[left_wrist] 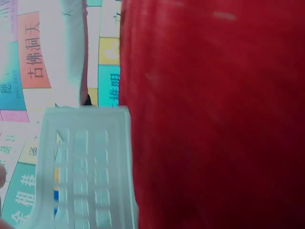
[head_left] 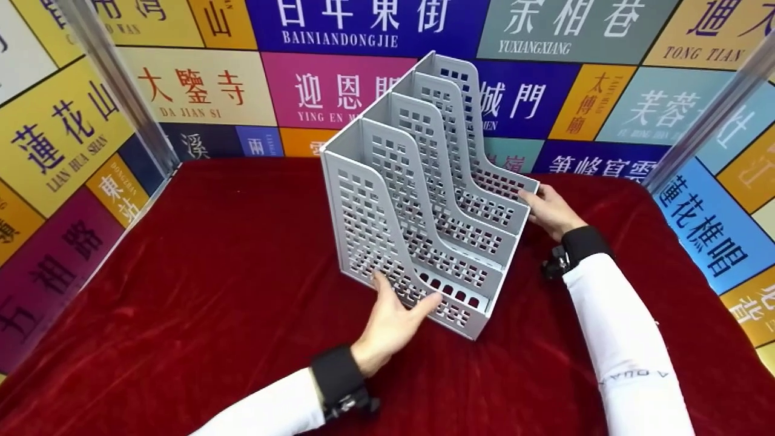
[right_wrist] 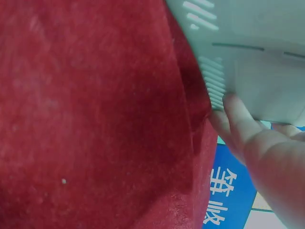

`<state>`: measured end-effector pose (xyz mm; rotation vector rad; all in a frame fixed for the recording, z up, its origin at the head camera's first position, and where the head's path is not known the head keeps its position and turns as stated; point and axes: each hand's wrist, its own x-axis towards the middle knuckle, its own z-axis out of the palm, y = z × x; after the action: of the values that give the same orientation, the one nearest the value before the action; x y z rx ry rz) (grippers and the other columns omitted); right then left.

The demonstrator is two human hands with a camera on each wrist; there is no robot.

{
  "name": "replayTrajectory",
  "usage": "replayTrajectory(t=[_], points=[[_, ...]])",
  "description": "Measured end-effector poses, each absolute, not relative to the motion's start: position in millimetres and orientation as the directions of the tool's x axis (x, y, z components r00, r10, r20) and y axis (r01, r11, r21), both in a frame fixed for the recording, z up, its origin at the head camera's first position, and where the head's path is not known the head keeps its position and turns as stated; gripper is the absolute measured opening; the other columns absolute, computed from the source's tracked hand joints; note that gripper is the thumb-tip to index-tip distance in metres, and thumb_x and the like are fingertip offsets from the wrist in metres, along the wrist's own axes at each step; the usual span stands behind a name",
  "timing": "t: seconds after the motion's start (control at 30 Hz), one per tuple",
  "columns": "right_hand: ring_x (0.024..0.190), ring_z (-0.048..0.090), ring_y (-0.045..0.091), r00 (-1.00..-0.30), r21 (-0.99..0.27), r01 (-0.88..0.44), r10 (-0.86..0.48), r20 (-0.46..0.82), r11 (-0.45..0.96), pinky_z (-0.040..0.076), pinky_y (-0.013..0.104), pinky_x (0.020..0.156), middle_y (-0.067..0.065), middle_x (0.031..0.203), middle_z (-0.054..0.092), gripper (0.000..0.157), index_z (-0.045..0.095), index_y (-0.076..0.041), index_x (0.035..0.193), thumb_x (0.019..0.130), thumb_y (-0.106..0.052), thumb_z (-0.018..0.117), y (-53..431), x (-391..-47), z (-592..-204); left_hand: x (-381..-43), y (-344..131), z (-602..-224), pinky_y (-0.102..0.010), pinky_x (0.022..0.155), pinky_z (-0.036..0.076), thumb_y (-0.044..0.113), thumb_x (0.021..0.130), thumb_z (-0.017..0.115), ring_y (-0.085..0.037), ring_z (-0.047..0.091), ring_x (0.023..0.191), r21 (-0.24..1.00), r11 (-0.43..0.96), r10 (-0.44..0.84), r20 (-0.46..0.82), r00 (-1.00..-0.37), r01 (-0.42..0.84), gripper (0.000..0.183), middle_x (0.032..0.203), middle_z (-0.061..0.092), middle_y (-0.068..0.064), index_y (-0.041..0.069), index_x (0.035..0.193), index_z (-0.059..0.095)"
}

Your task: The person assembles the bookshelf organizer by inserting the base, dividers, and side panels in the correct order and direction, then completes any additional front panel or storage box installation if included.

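Observation:
A grey plastic file rack [head_left: 418, 200] with perforated dividers and several upright slots stands at an angle in the head view. My left hand [head_left: 390, 321] holds its near side panel low down, thumb by the low front edge and other fingers spread along the panel's bottom. My right hand [head_left: 551, 209] grips the far front corner, thumb at the top edge. In the right wrist view, fingers [right_wrist: 238, 114] press on the rack's grey face [right_wrist: 267, 81]. The left wrist view shows a perforated panel [left_wrist: 86, 167], with only slivers of the hand at the left edge.
Dark red cloth [head_left: 212, 272] covers the table beneath the rack. Behind stands a wall of coloured panels [head_left: 339, 85] with printed characters. Clear upright posts rise at the left [head_left: 121, 85] and right [head_left: 708, 109] back corners.

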<state>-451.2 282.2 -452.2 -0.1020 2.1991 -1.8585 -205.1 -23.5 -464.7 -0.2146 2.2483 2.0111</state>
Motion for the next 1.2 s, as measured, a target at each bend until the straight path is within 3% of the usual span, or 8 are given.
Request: replayTrajectory(t=[0.37,0.57,0.7,0.77,0.87,1.0,1.1,1.2], points=[[0.082,0.065,-0.001,-0.987,-0.950,0.052,-0.129,-0.096,0.307,0.059,0.021,0.082,0.008,0.115,0.054,0.046,0.031,0.013,0.139,0.099,-0.008,0.039,284,-447,-445,-213,3,-466,-0.053,0.125,-0.007,0.028,0.078,0.083,-0.041,-0.029,0.149,0.988,0.093,-0.138,-0.108,-0.985,-0.122,0.137,0.156,-0.036,-0.029,-0.008,0.149,-0.028],[0.075,0.065,0.000,-0.995,-0.934,0.096,0.002,-0.101,0.343,0.060,0.020,0.077,0.014,0.115,0.051,0.016,0.043,-0.004,0.110,0.095,-0.009,0.047,287,-431,-438,-232,-8,-458,-0.049,0.126,-0.006,0.022,0.075,0.085,-0.038,-0.025,0.151,0.994,0.097,-0.159,-0.042,-0.986,-0.057,0.136,0.160,-0.030,-0.025,-0.005,0.153,-0.023],[0.070,0.068,0.003,-0.989,-0.933,0.142,0.094,-0.117,0.330,0.061,0.026,0.080,0.012,0.112,0.049,0.014,0.040,-0.009,0.102,0.093,-0.010,0.050,290,-415,-431,-258,-27,-451,-0.044,0.127,0.001,0.008,0.073,0.078,-0.033,-0.014,0.155,0.996,0.088,-0.139,-0.014,-0.990,-0.026,0.127,0.164,-0.021,-0.023,0.001,0.156,-0.017],[0.068,0.069,0.003,-0.987,-0.908,0.151,0.103,-0.120,0.391,0.062,0.029,0.080,0.014,0.113,0.049,0.015,0.040,-0.008,0.101,0.093,-0.014,0.051,292,-406,-427,-273,-40,-445,-0.040,0.123,0.028,0.005,0.076,0.075,-0.029,0.009,0.156,0.996,0.085,-0.113,-0.019,-0.993,-0.029,0.121,0.166,-0.016,-0.020,0.006,0.158,-0.014],[0.066,0.071,0.006,-0.988,-0.824,0.151,0.098,-0.116,0.546,0.062,0.027,0.065,0.017,0.111,0.052,0.019,0.043,-0.007,0.097,0.094,-0.024,0.051,293,-391,-420,-294,-62,-435,-0.029,0.083,0.057,0.002,0.081,0.068,-0.017,0.065,0.104,0.996,0.075,-0.053,-0.036,-0.998,-0.040,0.112,0.169,-0.008,-0.016,0.013,0.160,-0.010],[0.067,0.074,0.014,-0.988,-0.735,0.148,0.064,-0.141,0.662,0.044,0.024,0.038,0.017,0.098,0.053,0.027,0.044,-0.006,0.090,0.092,-0.031,0.051,292,-376,-417,-320,-87,-430,-0.020,0.053,0.045,-0.001,0.084,0.062,-0.004,0.036,0.050,0.996,0.072,0.028,-0.057,-0.998,-0.055,0.104,0.170,-0.002,-0.010,0.018,0.161,-0.005],[0.073,0.075,0.018,-0.988,-0.742,0.144,0.051,-0.146,0.654,0.049,0.025,0.044,0.016,0.100,0.050,0.038,0.043,0.004,0.103,0.092,-0.031,0.053,287,-369,-422,-337,-100,-433,-0.023,0.083,0.055,-0.002,0.083,0.061,-0.008,0.064,0.097,0.995,0.090,0.058,-0.048,-0.997,-0.043,0.102,0.171,0.001,-0.007,0.018,0.162,0.000],[0.075,0.074,0.017,-0.988,-0.729,0.149,0.073,-0.135,0.668,0.055,0.029,0.052,0.019,0.106,0.054,0.059,0.034,0.011,0.124,0.091,-0.033,0.055,283,-363,-429,-353,-107,-436,-0.033,0.106,0.049,-0.005,0.082,0.058,-0.020,0.028,0.152,0.995,0.094,0.076,-0.043,-0.996,-0.035,0.101,0.171,0.002,-0.005,0.021,0.162,0.003]])
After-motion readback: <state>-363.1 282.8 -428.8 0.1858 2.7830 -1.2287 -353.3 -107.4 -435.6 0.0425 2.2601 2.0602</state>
